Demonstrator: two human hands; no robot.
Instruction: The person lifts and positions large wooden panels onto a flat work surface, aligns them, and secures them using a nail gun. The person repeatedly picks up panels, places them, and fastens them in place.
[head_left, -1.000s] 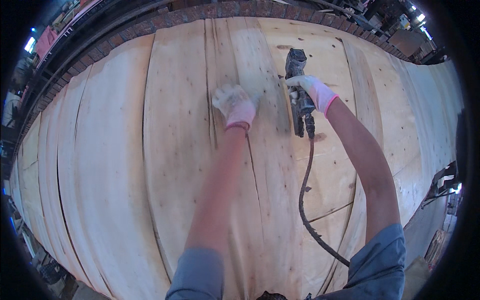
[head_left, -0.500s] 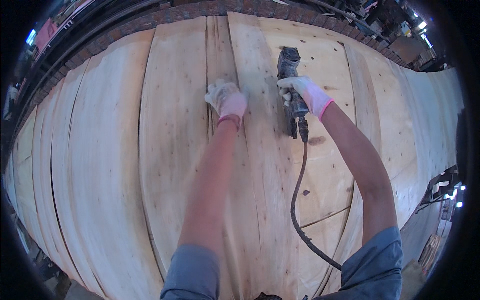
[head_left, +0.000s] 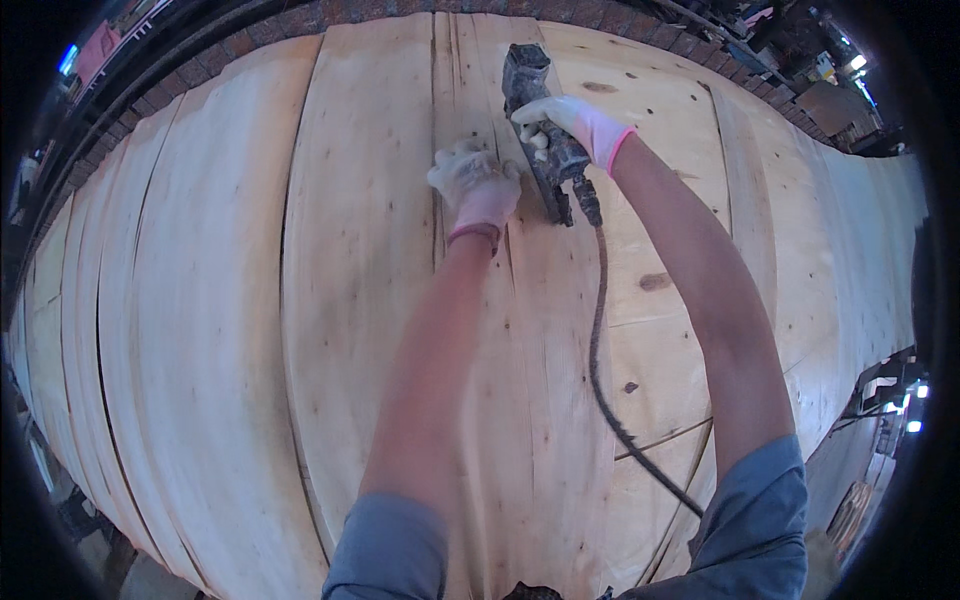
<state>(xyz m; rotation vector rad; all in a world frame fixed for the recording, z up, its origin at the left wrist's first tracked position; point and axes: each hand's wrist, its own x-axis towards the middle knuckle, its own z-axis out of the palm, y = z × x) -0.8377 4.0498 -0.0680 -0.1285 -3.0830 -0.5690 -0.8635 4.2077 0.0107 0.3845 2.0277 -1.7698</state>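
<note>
Pale wood veneer sheets [head_left: 370, 200] lie side by side and partly overlapping under both hands. My left hand [head_left: 478, 185], in a whitish glove with a pink cuff, has its fingers bent and bunched at a seam between narrow strips. It appears to grip a sheet edge, though the fingertips are hidden. Just right of it, my right hand [head_left: 565, 122], also gloved, is wrapped round a dark, grimy pneumatic stapler [head_left: 527, 80]. The tool slants over the sheets, and I cannot tell whether it touches them. A dark air hose [head_left: 597, 350] runs from its near end toward my right sleeve.
Long gaps and raised edges run between the sheets on the left. A row of bricks [head_left: 290, 24] borders the far edge. Dark rails and clutter stand beyond it. At the lower right there is a stack of thin wood pieces [head_left: 851, 513].
My right hand has carried the stapler left and farther away, closer to my left hand, and tilted it. My left hand has shifted slightly farther away along the seam. The hose has followed.
</note>
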